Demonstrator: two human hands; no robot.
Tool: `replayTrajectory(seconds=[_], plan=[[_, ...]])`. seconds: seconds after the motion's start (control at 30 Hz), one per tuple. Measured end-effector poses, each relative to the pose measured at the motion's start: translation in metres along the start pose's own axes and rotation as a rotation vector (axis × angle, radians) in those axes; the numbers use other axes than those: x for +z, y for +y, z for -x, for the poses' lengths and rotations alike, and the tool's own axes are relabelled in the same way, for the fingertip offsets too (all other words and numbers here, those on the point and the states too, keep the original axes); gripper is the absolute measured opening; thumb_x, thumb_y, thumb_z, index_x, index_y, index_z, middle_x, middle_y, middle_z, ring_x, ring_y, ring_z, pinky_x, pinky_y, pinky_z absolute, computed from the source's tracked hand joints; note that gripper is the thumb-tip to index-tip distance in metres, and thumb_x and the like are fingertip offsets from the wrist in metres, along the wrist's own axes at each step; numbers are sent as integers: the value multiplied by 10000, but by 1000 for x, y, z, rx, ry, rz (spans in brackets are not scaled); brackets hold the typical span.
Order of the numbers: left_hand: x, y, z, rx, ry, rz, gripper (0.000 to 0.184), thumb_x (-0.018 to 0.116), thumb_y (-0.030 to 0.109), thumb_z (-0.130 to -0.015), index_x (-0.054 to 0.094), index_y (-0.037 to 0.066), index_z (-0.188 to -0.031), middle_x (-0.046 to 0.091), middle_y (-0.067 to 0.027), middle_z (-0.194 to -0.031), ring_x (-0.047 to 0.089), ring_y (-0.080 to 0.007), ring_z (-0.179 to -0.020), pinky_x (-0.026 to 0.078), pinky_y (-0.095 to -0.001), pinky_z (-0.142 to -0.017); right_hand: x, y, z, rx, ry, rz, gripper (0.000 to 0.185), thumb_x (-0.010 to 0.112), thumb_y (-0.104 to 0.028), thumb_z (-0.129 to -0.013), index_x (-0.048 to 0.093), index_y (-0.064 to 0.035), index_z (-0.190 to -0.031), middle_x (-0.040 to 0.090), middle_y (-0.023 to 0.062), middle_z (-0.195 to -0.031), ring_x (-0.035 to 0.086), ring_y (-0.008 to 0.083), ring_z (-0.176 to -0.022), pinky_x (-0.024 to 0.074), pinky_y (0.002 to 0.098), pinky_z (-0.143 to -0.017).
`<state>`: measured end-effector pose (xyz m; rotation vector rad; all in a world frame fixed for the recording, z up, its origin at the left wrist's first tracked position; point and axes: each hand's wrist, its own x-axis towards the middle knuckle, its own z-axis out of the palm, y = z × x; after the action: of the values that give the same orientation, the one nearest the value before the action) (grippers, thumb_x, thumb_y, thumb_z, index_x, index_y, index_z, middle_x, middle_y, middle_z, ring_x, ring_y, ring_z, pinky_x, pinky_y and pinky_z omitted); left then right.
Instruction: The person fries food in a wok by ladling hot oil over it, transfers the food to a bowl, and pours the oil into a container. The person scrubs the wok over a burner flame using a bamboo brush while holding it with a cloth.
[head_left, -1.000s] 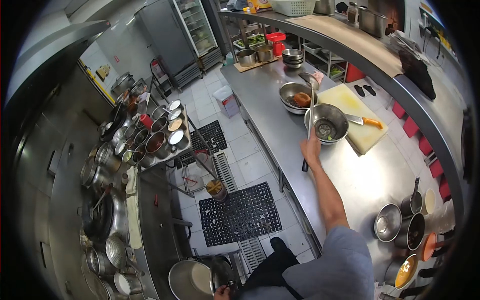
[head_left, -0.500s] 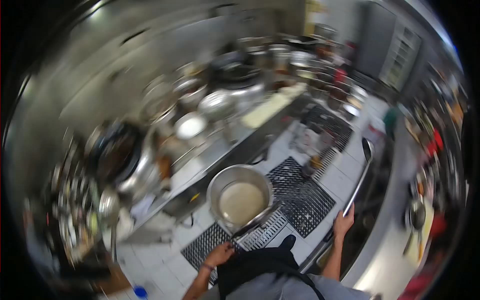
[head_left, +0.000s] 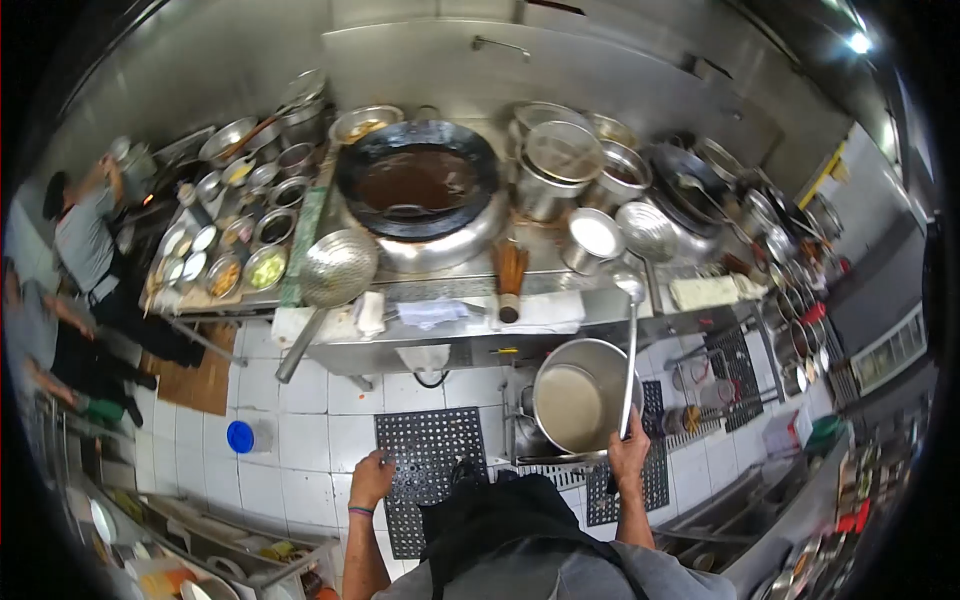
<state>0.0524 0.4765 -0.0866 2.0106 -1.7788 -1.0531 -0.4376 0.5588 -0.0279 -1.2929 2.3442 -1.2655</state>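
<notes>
The ladle (head_left: 633, 350) is in the right hand (head_left: 628, 455), with fingers wrapped tight around its long, thin handle. It points almost straight ahead, past the right side of the pot (head_left: 605, 362), and its round, shiny head is near the edge of the tabletop (head_left: 455, 287). The left hand (head_left: 371, 480) is well apart, by a black mat (head_left: 430, 450) full of holes; its fingers curl in, but I can't tell if they meet. The pot is deep, smooth metal. Up on the tabletop sits a wide, dark wok (head_left: 350, 180).
</notes>
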Motion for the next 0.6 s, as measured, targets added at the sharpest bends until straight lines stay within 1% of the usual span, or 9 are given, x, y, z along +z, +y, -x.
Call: replayTrajectory(seconds=[0.07,0.13,0.17,0.23,0.33,0.37,0.47,0.5,0.6], plan=[[9,-13,17,-50,19,40,373,627,247,-840,665,6,-1122,680,-284,-992,656,-441,-966,526,-491,-867,22,-14,-15,-158,-35,15,528,622,39,-814,522,92,-1330,659,239,-1205,666,255,-1071,533,354,-870],[23,-18,34,-146,-31,34,362,628,257,-834,670,24,-1108,678,-284,-997,655,-438,-974,526,-496,-866,36,-41,-30,-83,-138,-28,538,602,32,-775,539,73,-1307,638,305,-1167,642,415,-1094,508,424,-947],[28,-17,45,-103,-16,-5,363,634,273,-828,670,31,-1096,675,-284,-1001,652,-444,-978,522,-505,-871,42,-46,-41,-94,-166,12,541,605,27,-772,539,70,-1307,636,313,-1156,641,429,-1078,510,435,-937],[37,-4,63,-65,-106,-9,386,636,308,-844,669,31,-1110,672,-280,-1026,641,-452,-1000,507,-506,-904,60,-52,-60,-125,-231,84,546,610,17,-767,540,65,-1307,632,328,-1133,638,455,-1046,515,458,-918],[54,12,71,-54,-164,-29,422,637,353,-866,667,32,-1140,667,-279,-1055,633,-448,-1025,498,-500,-927,87,-57,-96,-234,-239,80,555,616,2,-767,535,54,-1314,626,343,-1116,633,477,-1012,516,488,-891],[60,16,68,-54,-183,-41,435,638,366,-873,666,33,-1151,665,-280,-1063,632,-444,-1032,497,-498,-930,96,-56,-109,-320,-205,96,551,610,6,-768,537,43,-1313,637,339,-1077,638,479,-979,515,511,-864],[57,34,65,-47,-208,89,485,641,405,-879,652,39,-1197,661,-284,-1084,630,-440,-1050,499,-495,-931,112,-55,-140,-268,-280,217,547,632,2,-771,541,33,-1310,653,325,-1021,647,474,-934,520,523,-829],[48,38,64,-24,-254,57,487,634,401,-878,643,50,-1215,655,-285,-1114,625,-439,-1072,496,-489,-941,116,-51,-144,-266,-282,232,550,649,-9,-775,541,26,-1313,656,318,-1016,649,469,-927,522,522,-819],[36,29,57,-82,-173,-51,478,628,392,-877,637,59,-1219,664,-281,-1085,632,-438,-1053,502,-491,-925,131,-40,-161,-288,-296,285,562,697,-43,-786,540,3,-1323,665,298,-1001,656,454,-907,527,520,-788]])
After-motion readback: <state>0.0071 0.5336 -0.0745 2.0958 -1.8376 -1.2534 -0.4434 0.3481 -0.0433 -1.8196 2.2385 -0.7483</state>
